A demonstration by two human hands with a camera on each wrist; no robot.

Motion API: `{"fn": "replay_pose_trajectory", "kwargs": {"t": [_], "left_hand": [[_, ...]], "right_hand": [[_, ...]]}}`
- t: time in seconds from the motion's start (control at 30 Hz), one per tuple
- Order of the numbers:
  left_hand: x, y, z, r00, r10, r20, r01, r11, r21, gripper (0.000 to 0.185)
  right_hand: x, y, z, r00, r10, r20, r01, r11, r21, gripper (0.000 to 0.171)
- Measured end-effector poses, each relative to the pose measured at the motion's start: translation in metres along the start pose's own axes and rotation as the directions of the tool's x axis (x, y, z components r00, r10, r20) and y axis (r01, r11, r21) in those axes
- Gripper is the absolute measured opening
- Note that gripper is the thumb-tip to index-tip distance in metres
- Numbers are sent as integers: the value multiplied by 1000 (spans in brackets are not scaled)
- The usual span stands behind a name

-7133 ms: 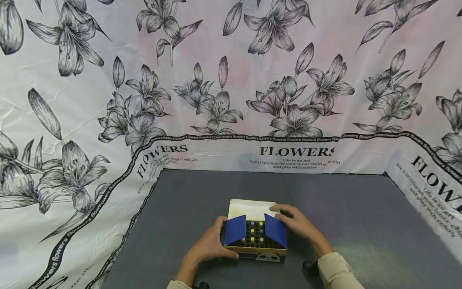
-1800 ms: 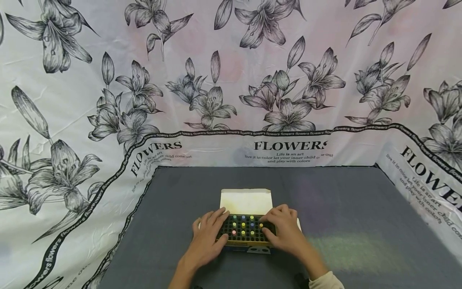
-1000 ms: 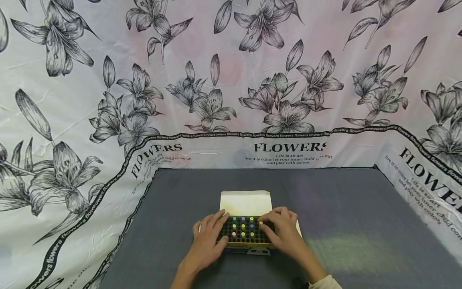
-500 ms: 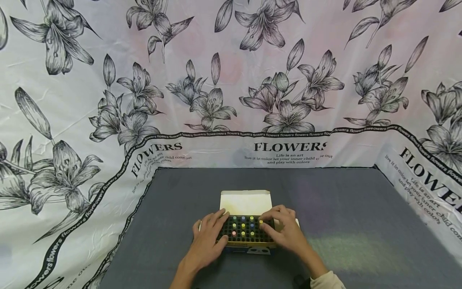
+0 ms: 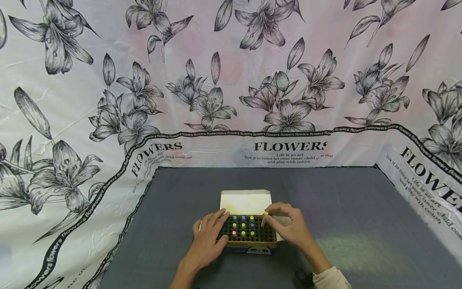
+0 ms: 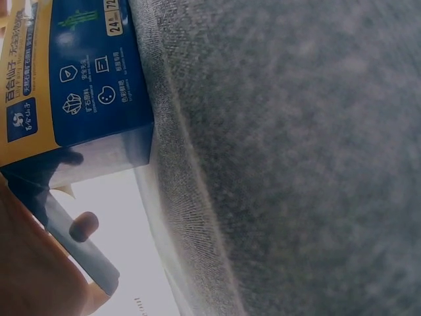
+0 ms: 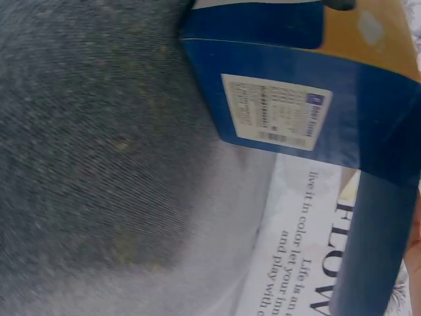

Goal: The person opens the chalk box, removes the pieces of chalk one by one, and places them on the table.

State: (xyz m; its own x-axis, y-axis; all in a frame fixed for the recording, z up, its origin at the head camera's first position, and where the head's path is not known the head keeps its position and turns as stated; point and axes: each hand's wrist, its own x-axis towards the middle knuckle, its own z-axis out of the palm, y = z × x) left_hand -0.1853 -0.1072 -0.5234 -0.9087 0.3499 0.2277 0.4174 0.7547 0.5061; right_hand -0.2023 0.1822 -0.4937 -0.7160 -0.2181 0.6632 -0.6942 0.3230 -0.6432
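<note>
A chalk box (image 5: 249,243) stands open in front of me, with several chalk sticks showing coloured tops in its black grid. My right hand (image 5: 294,226) pinches a yellow-topped chalk stick (image 5: 265,220) between thumb and index finger, tilted above the grid's far right part. At the box's left end, my left hand (image 5: 205,243) holds the edge, thumb on the front corner and fingers over the left rim. In the left wrist view that hand (image 6: 39,270) lies against the blue side flap (image 6: 85,253). The right wrist view leaves the pinching fingertips out of sight.
The box's pale lid (image 5: 245,202) stands raised behind the grid, and its right flap (image 7: 378,243) sticks out sideways. A dark grey cloth (image 5: 343,208) covers the table. Flower-printed sheeting (image 5: 288,150) hangs along the back and sides.
My right hand has drawn the yellow-topped chalk stick up and to the right out of the grid. My left hand has stayed put. Since the oldest frame, the blue flaps have been folded outward.
</note>
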Motion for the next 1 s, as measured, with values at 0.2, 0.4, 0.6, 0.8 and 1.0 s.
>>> {"fn": "replay_pose_trajectory", "kwargs": {"t": [0.2,0.4,0.6,0.8,1.0], "left_hand": [[0,1,0,1000,-6,0,6,1000,0,58],[1,1,0,1000,-7,1,7,1000,-3,59],[1,1,-1,1000,0,-2,0,1000,-5,59],[0,2,-1,1000,0,-7,0,1000,-3,60],[1,2,-2,1000,0,-9,0,1000,-4,60]], "right_hand": [[6,-8,-10,996,-41,-85,40,999,-13,32],[7,-13,-26,983,-104,-148,102,995,-22,38],[1,-12,-49,975,-121,-184,117,993,-31,37],[-10,-7,-73,972,-111,-208,105,994,-39,37],[-26,-1,-93,977,0,-216,-21,995,-96,34]]}}
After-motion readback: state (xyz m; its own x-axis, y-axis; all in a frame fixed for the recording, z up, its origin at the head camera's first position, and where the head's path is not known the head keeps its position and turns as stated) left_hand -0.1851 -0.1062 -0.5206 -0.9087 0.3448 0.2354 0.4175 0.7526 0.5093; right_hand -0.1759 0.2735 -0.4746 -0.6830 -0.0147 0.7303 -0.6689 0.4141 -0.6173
